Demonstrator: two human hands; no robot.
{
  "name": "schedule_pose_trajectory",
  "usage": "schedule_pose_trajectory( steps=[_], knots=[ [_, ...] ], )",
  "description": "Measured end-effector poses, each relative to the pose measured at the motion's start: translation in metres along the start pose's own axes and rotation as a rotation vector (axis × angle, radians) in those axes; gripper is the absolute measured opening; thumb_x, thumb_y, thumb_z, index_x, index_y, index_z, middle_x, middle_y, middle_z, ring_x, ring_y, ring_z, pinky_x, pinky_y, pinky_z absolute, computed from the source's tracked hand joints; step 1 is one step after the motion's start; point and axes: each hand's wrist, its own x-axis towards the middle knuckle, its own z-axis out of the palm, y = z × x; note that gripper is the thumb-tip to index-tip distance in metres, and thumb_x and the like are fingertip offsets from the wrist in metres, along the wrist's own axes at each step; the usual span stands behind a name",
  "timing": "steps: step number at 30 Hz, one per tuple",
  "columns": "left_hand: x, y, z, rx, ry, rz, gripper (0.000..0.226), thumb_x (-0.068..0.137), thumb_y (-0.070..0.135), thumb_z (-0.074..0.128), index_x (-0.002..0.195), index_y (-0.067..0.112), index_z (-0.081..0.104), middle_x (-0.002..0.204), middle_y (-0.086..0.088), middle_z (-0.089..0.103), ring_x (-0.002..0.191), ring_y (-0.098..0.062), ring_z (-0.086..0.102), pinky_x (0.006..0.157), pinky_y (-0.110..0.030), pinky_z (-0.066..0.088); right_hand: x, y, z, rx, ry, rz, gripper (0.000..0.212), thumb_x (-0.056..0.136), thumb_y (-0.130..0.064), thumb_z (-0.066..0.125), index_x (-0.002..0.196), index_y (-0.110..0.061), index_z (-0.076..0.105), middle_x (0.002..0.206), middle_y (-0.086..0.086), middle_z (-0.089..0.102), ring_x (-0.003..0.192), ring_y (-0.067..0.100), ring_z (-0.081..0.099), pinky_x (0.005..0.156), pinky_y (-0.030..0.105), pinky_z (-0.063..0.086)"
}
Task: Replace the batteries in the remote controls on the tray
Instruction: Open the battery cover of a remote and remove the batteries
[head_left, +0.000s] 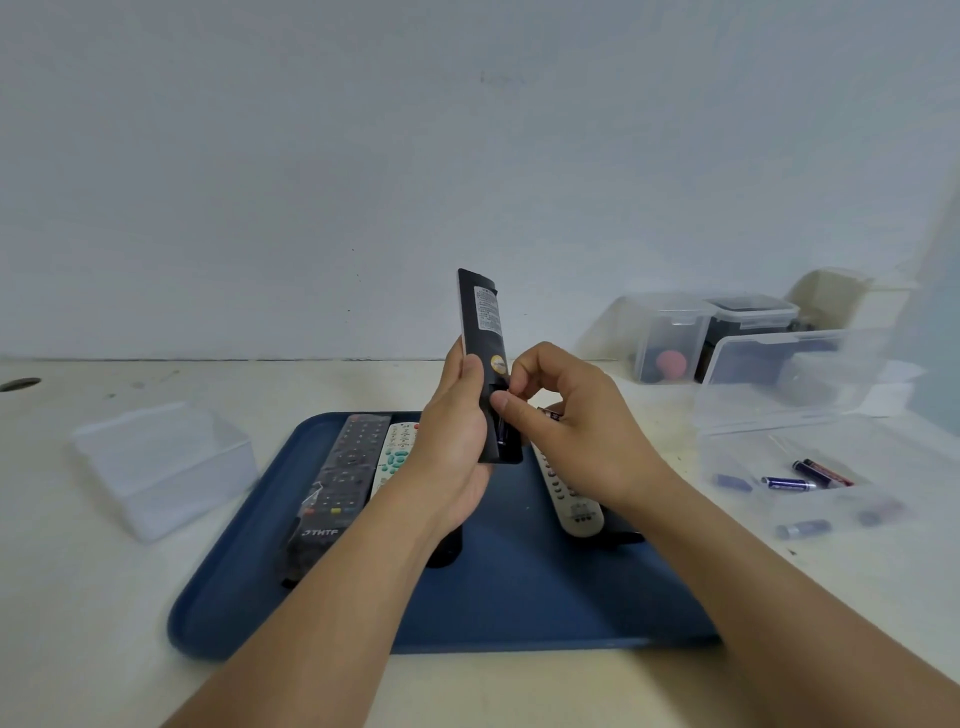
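- Black remote (480, 332): held upright above the blue tray (519, 597), back facing the viewer.
- Left hand (457, 431): wrapped around its lower body.
- Right hand (561, 415): pinching at the open battery bay, a battery tucked in its fingers.
- Handling: likely light, rigid, smooth; grip the long edges.

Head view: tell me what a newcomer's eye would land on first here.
First, the black remote held upright at centre, back side facing the camera, gripped by the left hand while the right hand works at its open battery compartment. Below lies the blue tray with more remotes, and at right an open clear box holds loose batteries.
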Motion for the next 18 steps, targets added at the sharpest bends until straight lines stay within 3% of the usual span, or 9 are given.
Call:
schedule_pose_trajectory(
  steps=[3, 5, 8, 10, 13, 15, 18],
  knots=[
    [0.001, -0.001, 0.0, -0.023, 0.011, -0.016, 0.038, 0.112, 0.03, 0.031, 0.145, 0.029, 0.049, 0.13, -0.007, 0.066, 0.105, -0.017, 0.069, 0.088, -0.034, 0.058, 0.0, -0.001, 0.003, 0.039, 0.038, 0.039, 0.01, 0.091, -0.015, 0.07, 0.087, -0.016, 0.061, 0.082, 0.002, 0.07, 0.054, 0.003, 0.05, 0.055, 0.027, 0.045],
    [0.0, -0.003, 0.0, -0.031, -0.005, -0.032, 0.037, 0.112, 0.031, 0.029, 0.143, 0.027, 0.05, 0.115, -0.006, 0.071, 0.09, -0.016, 0.07, 0.075, -0.033, 0.058, 0.001, -0.004, 0.002, 0.13, 0.092, 0.116, 0.004, 0.092, -0.012, 0.069, 0.093, -0.014, 0.066, 0.08, 0.005, 0.071, 0.049, 0.003, 0.051, 0.048, 0.019, 0.043],
    [-0.003, -0.005, 0.003, -0.067, 0.007, -0.081, 0.034, 0.112, 0.033, 0.029, 0.13, 0.021, 0.055, 0.086, -0.006, 0.071, 0.069, -0.018, 0.061, 0.061, -0.033, 0.051, 0.008, -0.007, -0.01, 0.559, 0.163, 0.414, 0.011, 0.096, -0.008, 0.059, 0.1, -0.004, 0.069, 0.072, 0.007, 0.059, 0.039, 0.003, 0.034, 0.035, 0.016, 0.027],
    [-0.006, -0.008, 0.009, -0.098, -0.007, -0.135, 0.032, 0.111, 0.033, 0.03, 0.124, 0.017, 0.056, 0.088, -0.012, 0.068, 0.065, -0.02, 0.061, 0.055, -0.031, 0.051, 0.011, -0.01, -0.026, 0.885, 0.153, 0.593, 0.015, 0.097, -0.007, 0.051, 0.094, -0.002, 0.065, 0.069, 0.003, 0.047, 0.04, 0.005, 0.023, 0.031, 0.015, 0.021],
    [-0.017, -0.014, 0.022, -0.111, -0.078, -0.179, 0.029, 0.11, 0.03, 0.037, 0.122, 0.011, 0.055, 0.085, -0.015, 0.063, 0.06, -0.022, 0.059, 0.048, -0.03, 0.05, 0.005, -0.013, -0.041, 1.256, 0.119, 0.758, 0.019, 0.097, -0.012, 0.045, 0.079, -0.007, 0.051, 0.067, 0.004, 0.04, 0.036, 0.003, 0.025, 0.026, 0.012, 0.023],
    [-0.023, -0.015, 0.025, -0.097, -0.117, -0.179, 0.027, 0.109, 0.027, 0.04, 0.123, 0.011, 0.056, 0.087, -0.015, 0.063, 0.06, -0.023, 0.058, 0.048, -0.032, 0.05, -0.004, -0.017, -0.048, 1.303, 0.077, 0.809, 0.023, 0.098, -0.014, 0.045, 0.076, -0.008, 0.048, 0.066, 0.003, 0.04, 0.035, 0.003, 0.031, 0.026, 0.01, 0.025],
    [-0.029, -0.015, 0.029, -0.083, -0.119, -0.201, 0.023, 0.108, 0.026, 0.041, 0.119, 0.012, 0.054, 0.086, -0.017, 0.065, 0.06, -0.023, 0.06, 0.048, -0.032, 0.052, -0.028, -0.019, -0.075, 1.188, 0.076, 0.868, 0.026, 0.101, -0.013, 0.046, 0.076, -0.008, 0.05, 0.066, 0.002, 0.041, 0.036, 0.002, 0.034, 0.025, 0.009, 0.022]
  ],
)
